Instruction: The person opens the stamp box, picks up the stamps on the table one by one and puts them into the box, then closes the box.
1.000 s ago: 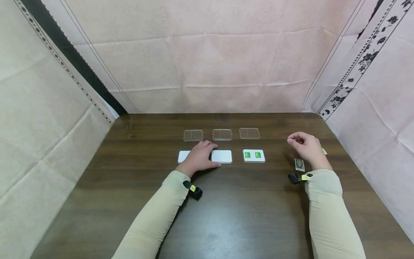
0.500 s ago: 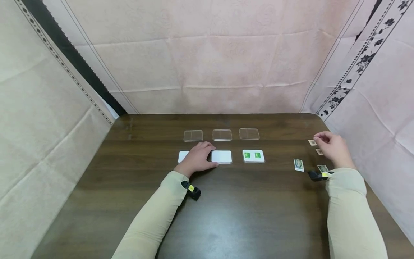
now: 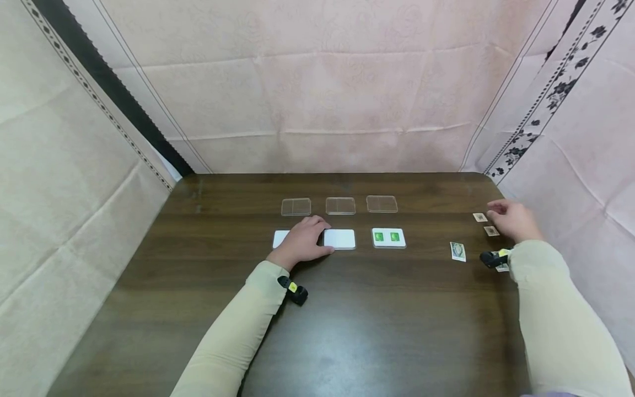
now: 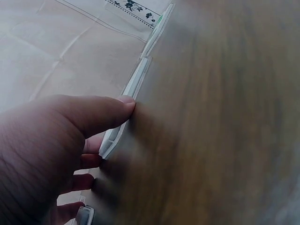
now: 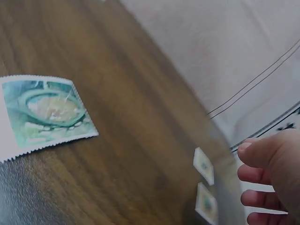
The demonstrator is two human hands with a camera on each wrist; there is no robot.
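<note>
My left hand (image 3: pixel 303 240) holds the left end of the middle white case (image 3: pixel 339 239), thumb on its near edge and fingers on the far side. In the left wrist view the thumb presses that case's edge. Partly behind the hand is another white case (image 3: pixel 280 237). To the right lies a white case with two green stamps (image 3: pixel 388 237). My right hand (image 3: pixel 513 220), fingers loosely bent and nothing visible in them, is over the table's right side by two small stamps (image 3: pixel 479 217). A larger green stamp (image 5: pixel 47 112) lies left of it; another stamp (image 3: pixel 502 268) is mostly hidden under the wrist.
Three clear lids, among them a middle lid (image 3: pixel 340 205), lie in a row behind the cases. The brown wooden table (image 3: pixel 377 320) has its right edge close to my right hand. Pale cloth (image 3: pixel 317 110) hangs behind and at both sides.
My right hand has moved right, from left of the small stamps to beside them, uncovering the small stamps. My left hand stays at the middle case.
</note>
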